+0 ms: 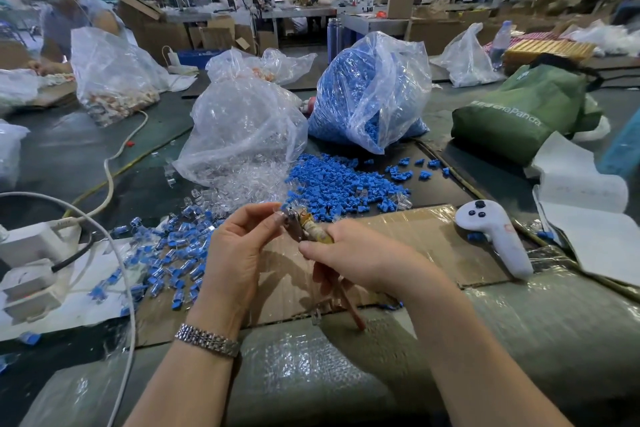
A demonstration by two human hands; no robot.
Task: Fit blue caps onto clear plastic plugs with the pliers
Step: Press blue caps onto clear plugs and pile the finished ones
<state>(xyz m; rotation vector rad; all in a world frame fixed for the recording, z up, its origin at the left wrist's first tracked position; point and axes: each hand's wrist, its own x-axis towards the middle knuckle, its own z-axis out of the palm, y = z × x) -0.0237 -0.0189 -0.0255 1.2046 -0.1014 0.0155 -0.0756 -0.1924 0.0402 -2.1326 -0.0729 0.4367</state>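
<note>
Workbench lot, head view. Right hand [360, 256] — fingers curled round the pliers [311, 230], handles trailing down under the palm toward the cardboard sheet [433, 239]. Left hand [239, 246] — thumb and fingertips pinching a small piece at the pliers' nose; the piece is too small and blurred to tell apart. A metal-link watch band [207, 340] sits on the left wrist. Loose blue caps [332, 184] heaped just beyond the hands, fed from an open clear bag of blue caps [367, 94]. Clear plastic plugs [242, 184] spilled from a second clear bag [242, 128] beside it. Capped plugs [173, 253] scattered at left on white paper. White handheld controller [491, 239] on the cardboard's right end. Green fabric bag [526, 107] at right, printed "Panda" with preceding characters unclear. Another person [65, 10] works at far left.
</note>
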